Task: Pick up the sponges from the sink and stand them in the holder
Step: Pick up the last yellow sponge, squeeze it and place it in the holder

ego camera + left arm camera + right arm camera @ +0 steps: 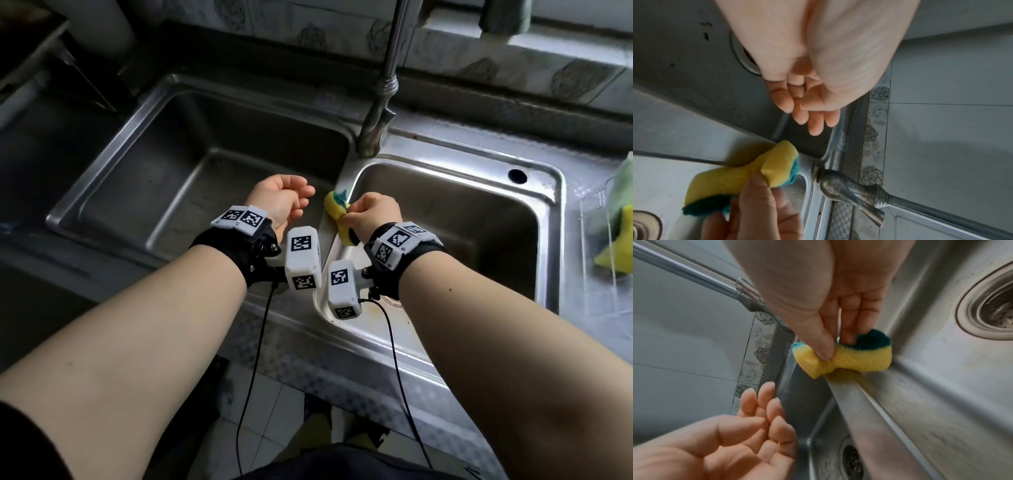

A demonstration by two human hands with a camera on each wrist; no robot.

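A yellow sponge with a dark green scouring side (pixel 337 211) (pixel 748 177) (pixel 846 358) is squeezed at its middle by my right hand (pixel 371 212) (pixel 838 344), thumb on the yellow face, fingers on the green side. It hangs over the divider between the two sink basins (pixel 334 219). My left hand (pixel 284 198) (pixel 807 110) (pixel 748 426) hovers just left of it over the large basin, fingers relaxed, palm empty. At the right edge a clear wire holder (pixel 597 236) carries yellow-green sponges (pixel 620 246).
A steel double sink (pixel 191 102) fills the view, with a tall faucet (pixel 380 109) rising behind the divider. Drains (pixel 995 311) (pixel 852 460) sit in both basins. Tiled wall (pixel 513 61) lies behind; the counter (pixel 589 318) extends to the right.
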